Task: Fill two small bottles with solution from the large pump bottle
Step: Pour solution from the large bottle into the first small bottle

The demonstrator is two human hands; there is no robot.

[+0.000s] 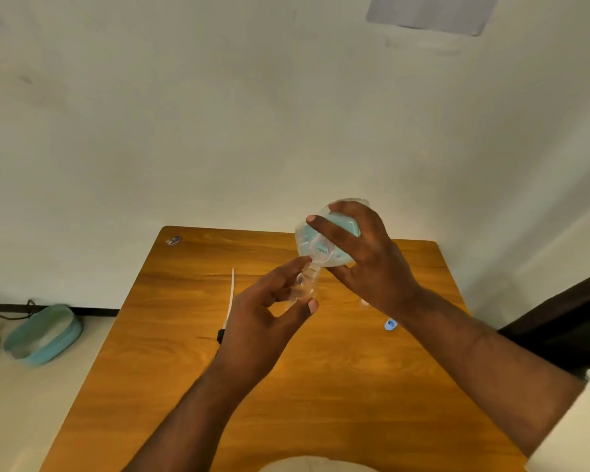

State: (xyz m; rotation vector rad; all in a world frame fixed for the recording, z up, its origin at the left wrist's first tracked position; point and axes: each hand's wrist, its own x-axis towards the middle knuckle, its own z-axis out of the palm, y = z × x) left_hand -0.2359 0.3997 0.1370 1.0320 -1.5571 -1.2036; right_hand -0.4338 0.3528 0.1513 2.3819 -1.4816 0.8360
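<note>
My right hand (361, 253) grips the large clear bottle (324, 243), which has a pale blue label and is tipped neck-down above the wooden table (218, 386). Its mouth meets the top of a small clear bottle (305, 284), which my left hand (266, 311) holds between thumb and fingers just below it. The pump head with its white dip tube (231, 294) lies on the table to the left of my left hand. A small blue cap (390, 324) lies on the table right of centre. A second small bottle is partly visible as a clear object (365, 302) behind my right wrist.
A teal oval basin (43, 335) sits on the floor left of the table, near dark cables by the wall. A small sticker (174, 240) marks the table's far left corner. A dark object (566, 321) stands to the right of the table.
</note>
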